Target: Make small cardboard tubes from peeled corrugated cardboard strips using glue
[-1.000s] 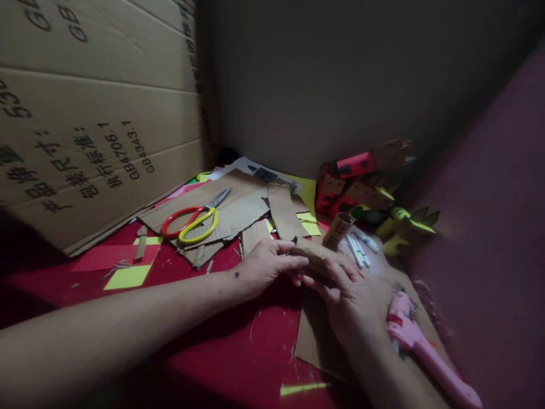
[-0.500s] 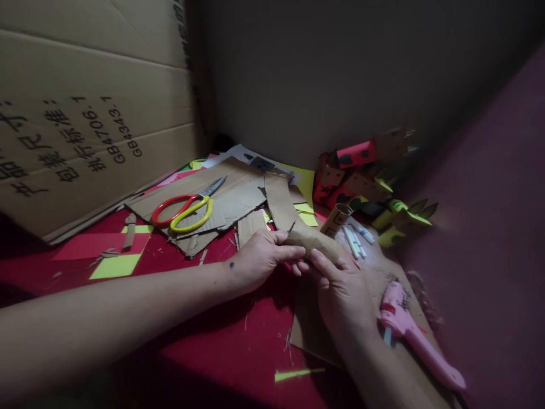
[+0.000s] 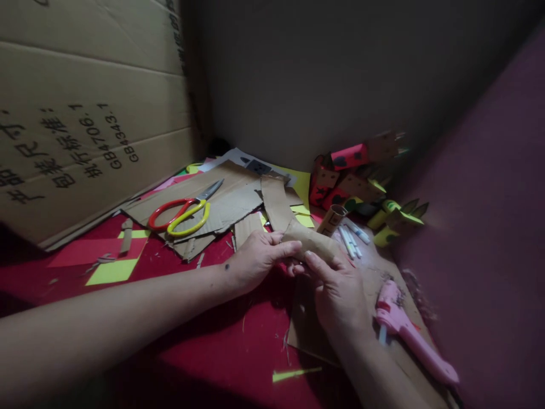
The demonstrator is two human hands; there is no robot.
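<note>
Between my two hands is a bent piece of brown cardboard [image 3: 313, 240], curved over at the top. My left hand [image 3: 261, 255] pinches its left end, thumb on the near face. My right hand [image 3: 340, 289] grips the right part, with the thumb laid along its lower edge; some fingers are hidden behind it. Just beyond the held piece lies a flat cardboard strip [image 3: 276, 199]. A small cardboard tube [image 3: 332, 220] stands tilted behind my right hand, beside several white markers [image 3: 352, 240]. Right of my right wrist rests a pink glue gun [image 3: 398, 318].
Scissors [image 3: 187, 218] with red and yellow handles lie on cardboard sheets [image 3: 232, 176]. A large printed carton [image 3: 93, 113] stands at the left. Red and yellow decorated paper figures [image 3: 340, 176] sit at the back right. Paper scraps [image 3: 113, 270] dot the red tablecloth [image 3: 221, 346].
The view has shifted slightly. The held cardboard has tilted a little, showing more of its face. Both hands keep nearly the same grip on it.
</note>
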